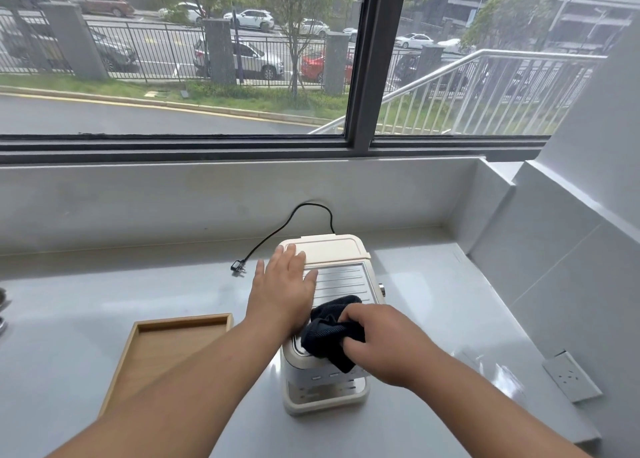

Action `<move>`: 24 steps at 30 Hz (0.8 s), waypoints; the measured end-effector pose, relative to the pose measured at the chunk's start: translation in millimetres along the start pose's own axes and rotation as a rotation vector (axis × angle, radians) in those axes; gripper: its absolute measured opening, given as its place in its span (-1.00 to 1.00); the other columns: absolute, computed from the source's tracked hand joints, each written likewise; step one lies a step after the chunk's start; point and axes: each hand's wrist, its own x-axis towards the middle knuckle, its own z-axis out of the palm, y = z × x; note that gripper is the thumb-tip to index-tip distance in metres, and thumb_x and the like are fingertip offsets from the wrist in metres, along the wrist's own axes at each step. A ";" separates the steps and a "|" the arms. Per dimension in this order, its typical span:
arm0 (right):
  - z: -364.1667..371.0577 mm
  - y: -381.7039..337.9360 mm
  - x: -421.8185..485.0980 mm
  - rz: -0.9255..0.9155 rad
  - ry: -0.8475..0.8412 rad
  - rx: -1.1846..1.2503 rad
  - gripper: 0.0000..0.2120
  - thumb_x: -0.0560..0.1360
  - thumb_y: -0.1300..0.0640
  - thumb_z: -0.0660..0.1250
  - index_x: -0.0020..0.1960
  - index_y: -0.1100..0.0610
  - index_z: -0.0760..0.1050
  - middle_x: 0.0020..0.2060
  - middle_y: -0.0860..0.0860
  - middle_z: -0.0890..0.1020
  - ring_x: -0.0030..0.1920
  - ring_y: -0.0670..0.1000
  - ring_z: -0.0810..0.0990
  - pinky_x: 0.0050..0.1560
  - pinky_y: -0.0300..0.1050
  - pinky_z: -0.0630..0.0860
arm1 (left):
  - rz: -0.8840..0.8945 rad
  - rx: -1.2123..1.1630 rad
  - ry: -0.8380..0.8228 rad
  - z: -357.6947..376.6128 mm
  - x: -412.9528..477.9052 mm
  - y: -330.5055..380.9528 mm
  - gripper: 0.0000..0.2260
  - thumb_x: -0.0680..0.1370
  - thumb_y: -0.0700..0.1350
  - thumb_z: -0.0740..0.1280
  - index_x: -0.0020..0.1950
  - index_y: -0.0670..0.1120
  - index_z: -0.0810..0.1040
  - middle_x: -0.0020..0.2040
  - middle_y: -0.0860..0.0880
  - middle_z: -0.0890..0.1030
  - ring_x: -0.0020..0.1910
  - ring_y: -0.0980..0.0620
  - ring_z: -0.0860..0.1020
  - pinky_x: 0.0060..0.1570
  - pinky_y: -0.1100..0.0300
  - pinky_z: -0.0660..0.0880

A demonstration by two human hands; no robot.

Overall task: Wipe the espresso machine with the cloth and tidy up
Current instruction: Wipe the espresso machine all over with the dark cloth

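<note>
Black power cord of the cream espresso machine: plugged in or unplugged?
Unplugged. The black power cord ends in a plug lying loose on the grey counter, left of the cream espresso machine.

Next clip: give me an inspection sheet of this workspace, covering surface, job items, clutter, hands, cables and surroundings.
Surface: pale grey counter, glossy, no spills seen.
Job's things: cream espresso machine standing upright; dark cloth bunched on its top front edge.
Clutter: empty wooden tray left of the machine; metal object at the far left edge, cut off.
Hands: left hand flat on the machine's top; right hand gripping the cloth.
Cables: black power cord trails behind the machine, its plug lying loose on the counter.
Surroundings: window onto a street; wall socket at right.
</note>
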 end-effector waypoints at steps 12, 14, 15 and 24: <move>-7.7 4.5 93.0 0.039 0.270 -0.115 -0.73 0.57 0.05 0.23 0.25 0.00 0.52 0.08 0.08 0.63 0.07 0.18 0.60 -0.10 -0.01 0.45 | 0.031 -0.070 -0.012 -7.2 -2.4 0.1 -0.41 0.61 0.27 0.01 0.60 0.10 0.31 0.71 -0.02 0.15 0.70 -0.03 -0.02 0.63 -0.13 0.03; -9.2 2.2 107.6 0.016 0.283 -0.139 -0.76 0.58 0.07 0.22 0.23 0.03 0.50 0.07 0.11 0.60 0.05 0.22 0.59 -0.10 0.01 0.46 | 0.045 -0.066 -0.018 -8.7 -2.3 1.2 -0.36 0.54 0.31 0.05 0.60 0.14 0.30 0.70 -0.03 0.17 0.69 -0.04 -0.02 0.62 -0.13 0.06; -9.5 1.0 114.0 0.006 0.290 -0.146 -0.78 0.59 0.08 0.22 0.22 0.04 0.48 0.05 0.10 0.57 0.04 0.22 0.58 -0.09 0.03 0.48 | 0.056 -0.068 -0.010 -8.6 -2.4 1.2 -0.33 0.54 0.34 0.10 0.62 0.14 0.26 0.69 -0.02 0.18 0.69 -0.05 0.00 0.62 -0.13 0.07; -4.7 -9.2 145.5 -0.102 0.280 -0.223 -0.78 0.60 0.02 0.24 0.23 -0.05 0.46 -0.06 -0.01 0.37 0.00 0.18 0.52 -0.16 -0.04 0.35 | 0.067 -0.143 0.060 -10.1 -4.7 0.4 -0.14 0.47 0.56 -0.08 0.70 0.18 0.01 0.73 0.09 0.01 0.68 0.08 -0.04 0.63 0.00 0.05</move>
